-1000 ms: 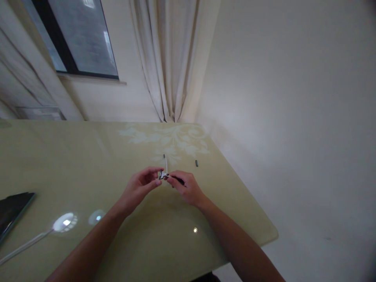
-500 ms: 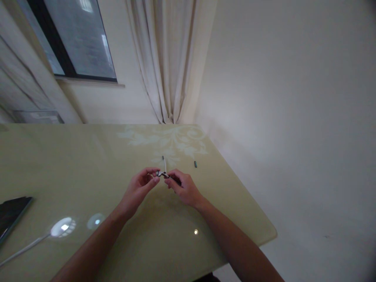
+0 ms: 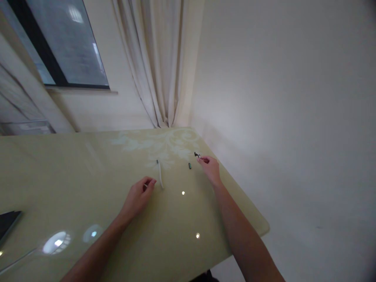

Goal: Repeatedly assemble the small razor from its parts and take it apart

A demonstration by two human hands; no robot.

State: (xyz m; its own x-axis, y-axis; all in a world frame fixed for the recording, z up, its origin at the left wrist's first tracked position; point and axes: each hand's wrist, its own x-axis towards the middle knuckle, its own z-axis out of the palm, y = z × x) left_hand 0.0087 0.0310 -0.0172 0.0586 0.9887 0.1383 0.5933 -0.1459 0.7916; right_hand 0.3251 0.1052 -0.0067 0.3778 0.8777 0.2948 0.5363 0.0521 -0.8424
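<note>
My right hand is over the table's right side, its thumb and fingers pinched on a small black-and-silver piece that juts out to the left. Its exact kind is too small to make out. My left hand is closed, fingertips together; a speck of white shows between the fingers, but I cannot tell what it is. Just right of those fingertips lies a short white cable with a dark end. A small dark rectangular piece rests on the table, left of my right hand.
The pale green glossy table reflects ceiling lights. At its left edge is a dark flat object, with a thin white cord below it. A wall runs along the right; a curtain hangs behind.
My hands have moved apart. The right one carried the black-and-silver piece away to the right and farther back; the left let go of it and drew slightly back. The view shifted slightly.
</note>
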